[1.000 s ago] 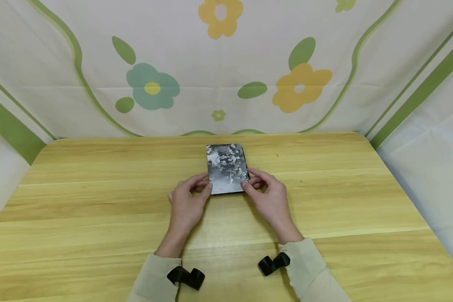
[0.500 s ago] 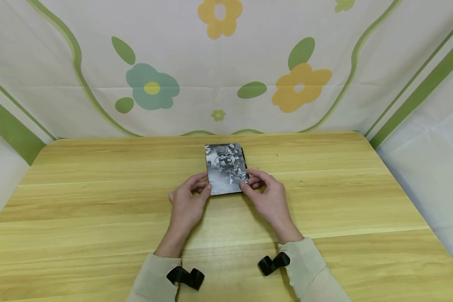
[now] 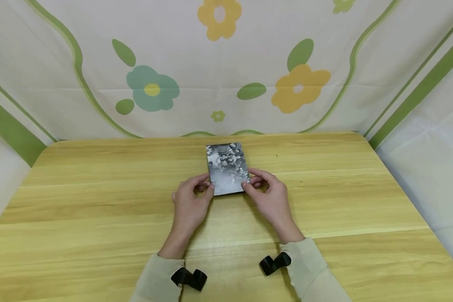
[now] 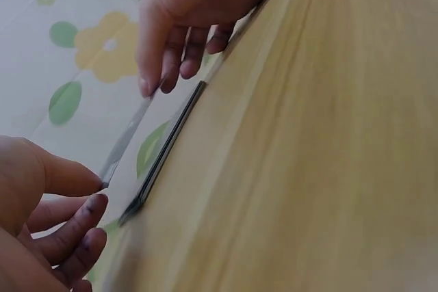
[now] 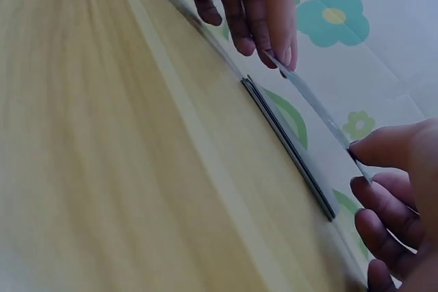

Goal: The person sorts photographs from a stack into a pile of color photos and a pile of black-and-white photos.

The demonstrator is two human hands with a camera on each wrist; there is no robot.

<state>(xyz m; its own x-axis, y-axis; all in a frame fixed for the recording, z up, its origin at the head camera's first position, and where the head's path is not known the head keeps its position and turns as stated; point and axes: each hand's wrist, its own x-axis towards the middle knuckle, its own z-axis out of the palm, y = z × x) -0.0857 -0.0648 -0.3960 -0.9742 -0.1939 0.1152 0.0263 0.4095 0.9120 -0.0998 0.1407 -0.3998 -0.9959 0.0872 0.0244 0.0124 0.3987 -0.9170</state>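
Observation:
A thin black-and-white picture card [image 3: 228,170] is held by its near corners between both hands. The left hand [image 3: 191,197] pinches its left edge, thumb on top; the right hand [image 3: 269,196] pinches the right edge the same way. Both wrist views show the card raised and apart from a low stack of thin dark-edged cards [image 4: 164,152] lying on the table. In the right wrist view that stack [image 5: 291,148] sits just under the lifted card. From the head view the raised card covers nearly all of the stack.
The wood-grain table [image 3: 98,226] spreads out around the hands. Behind it hangs a white cloth [image 3: 219,71] with flower prints, close to the far edge. Black wrist mounts [image 3: 188,279] stick out from both sleeves.
The card has shifted slightly right along with both hands, the left hand a little more. The dark edge that showed beyond its right side is now covered.

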